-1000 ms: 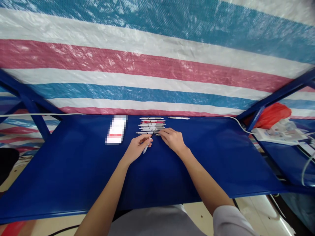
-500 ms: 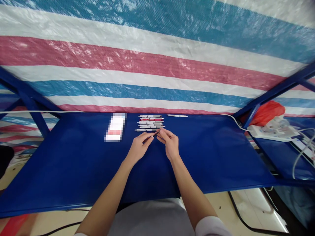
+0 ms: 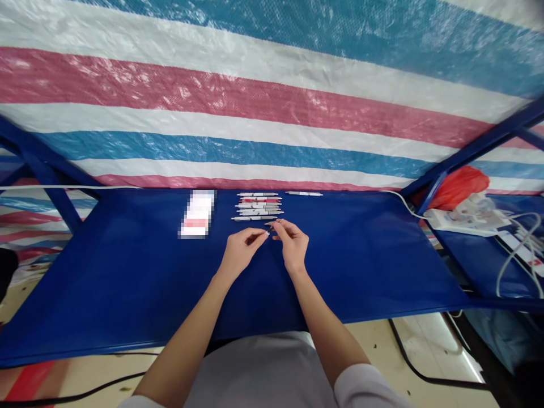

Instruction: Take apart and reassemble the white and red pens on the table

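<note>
My left hand (image 3: 240, 252) and my right hand (image 3: 291, 242) meet over the blue table (image 3: 127, 272), fingertips pinched together on one pen (image 3: 266, 232) held between them. The pen is mostly hidden by the fingers. Just behind the hands lies a row of several white and grey pens (image 3: 257, 207), one with a red barrel. A single pen (image 3: 304, 194) lies apart at the back, to the right of the row. A small white and red box (image 3: 196, 213) lies to the left of the row.
A striped blue, white and red tarp (image 3: 272, 102) hangs behind the table. At the right, a second blue shelf holds a white power strip (image 3: 461, 221) with cables and a red bag (image 3: 461, 186). Blue frame bars (image 3: 46, 170) stand at both sides.
Both hands have come together on the pen, which the left hand earlier held alone and slanted. The camera view has tipped slightly, shifting the scene upward.
</note>
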The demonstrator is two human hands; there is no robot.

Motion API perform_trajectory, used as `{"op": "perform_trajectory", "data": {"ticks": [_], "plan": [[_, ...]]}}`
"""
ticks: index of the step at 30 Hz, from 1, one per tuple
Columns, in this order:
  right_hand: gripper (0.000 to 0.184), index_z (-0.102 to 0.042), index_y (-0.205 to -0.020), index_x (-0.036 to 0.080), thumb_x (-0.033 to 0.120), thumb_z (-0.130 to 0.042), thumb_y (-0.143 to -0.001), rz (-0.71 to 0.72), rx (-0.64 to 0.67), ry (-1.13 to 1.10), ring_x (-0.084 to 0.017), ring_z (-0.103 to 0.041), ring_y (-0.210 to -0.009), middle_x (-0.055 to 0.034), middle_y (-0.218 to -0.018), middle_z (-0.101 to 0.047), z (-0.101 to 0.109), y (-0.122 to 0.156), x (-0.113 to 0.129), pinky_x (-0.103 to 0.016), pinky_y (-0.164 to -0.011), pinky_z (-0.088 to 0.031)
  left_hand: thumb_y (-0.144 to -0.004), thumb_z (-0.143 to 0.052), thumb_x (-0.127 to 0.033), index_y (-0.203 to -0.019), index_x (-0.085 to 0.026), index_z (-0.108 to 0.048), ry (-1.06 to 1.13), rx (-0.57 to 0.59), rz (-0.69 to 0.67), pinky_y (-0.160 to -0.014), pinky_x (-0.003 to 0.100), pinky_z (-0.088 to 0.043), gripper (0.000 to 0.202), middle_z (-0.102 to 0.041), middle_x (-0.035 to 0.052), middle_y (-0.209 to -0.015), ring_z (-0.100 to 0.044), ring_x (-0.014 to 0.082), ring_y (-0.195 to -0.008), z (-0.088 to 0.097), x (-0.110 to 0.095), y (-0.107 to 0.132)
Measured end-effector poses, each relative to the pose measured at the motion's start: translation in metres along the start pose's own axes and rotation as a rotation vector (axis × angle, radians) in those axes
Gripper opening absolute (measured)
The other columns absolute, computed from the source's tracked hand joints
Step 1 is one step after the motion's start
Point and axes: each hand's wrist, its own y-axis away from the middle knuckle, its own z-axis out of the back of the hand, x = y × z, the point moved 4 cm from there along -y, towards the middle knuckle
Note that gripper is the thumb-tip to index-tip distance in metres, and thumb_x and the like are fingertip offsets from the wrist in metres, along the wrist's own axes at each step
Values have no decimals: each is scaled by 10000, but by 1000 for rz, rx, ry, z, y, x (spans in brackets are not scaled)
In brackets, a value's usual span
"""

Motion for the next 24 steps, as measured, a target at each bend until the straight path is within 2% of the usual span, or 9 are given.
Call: {"op": "perform_trajectory", "data": {"ticks": [3, 7, 11, 15, 19, 21, 24], "plan": [[256, -716, -833, 179, 397, -729, -701, 64, -36, -2, -187, -695, -813, -40, -894, -743, 2, -1, 1, -288, -658, -586, -778, -662, -370, -962, -209, -704, -51, 30, -48, -738, 311, -540, 248, -731, 35, -894, -679, 205, -794, -3, -1, 1], [261, -697, -885, 175, 388, -708, -733, 80, -41, -80, -173, -697, -801, -27, -816, -730, 4, -8, 6, -330, -762, -588, -836, -592, -363, -1020, -220, -694, -141, 71, -87, -724, 295, -526, 255, -731, 37, -934, -672, 195, -786, -2, 1, 2], [329, -666, -952, 176, 426, -694, -739, 67, -96, -136, -176, -705, -786, -37, -852, -717, 13, -20, 13, -356, -754, -597, -895, -498, -415, -1050, -227, -673, -147, 107, -56, -698, 287, -525, 300, -737, 32, -877, -676, 191, -759, 5, 4, 4], [346, -649, -987, 200, 452, -673, -752, 44, -126, -144, -168, -697, -812, -37, -916, -699, 20, -28, 10, -313, -672, -600, -903, -484, -470, -1075, -191, -601, 44, 48, 31, -686, 295, -539, 348, -734, 77, -955, -677, 192, -795, 11, 6, 2], [342, -647, -984, 213, 455, -674, -743, -17, -54, -125, -147, -684, -755, -15, -891, -689, 19, -29, -8, -278, -600, -591, -871, -545, -491, -1049, -165, -525, 386, -46, 106, -779, 384, -564, 372, -711, 135, -1042, -701, 208, -825, 10, 14, -6], [337, -650, -976, 210, 450, -677, -741, -30, -29, -119, -138, -676, -733, -11, -874, -683, 17, -29, -15, -258, -575, -585, -848, -589, -482, -1030, -169, -506, 495, -90, 128, -823, 420, -559, 372, -710, 134, -1040, -707, 219, -859, 8, 22, -11], [325, -656, -981, 210, 436, -676, -750, -28, 13, -128, -122, -664, -686, -1, -847, -669, 16, -29, -19, -238, -548, -579, -814, -646, -462, -1028, -166, -508, 547, -164, 139, -847, 442, -555, 391, -720, 121, -997, -712, 225, -862, 7, 34, -14]]}}
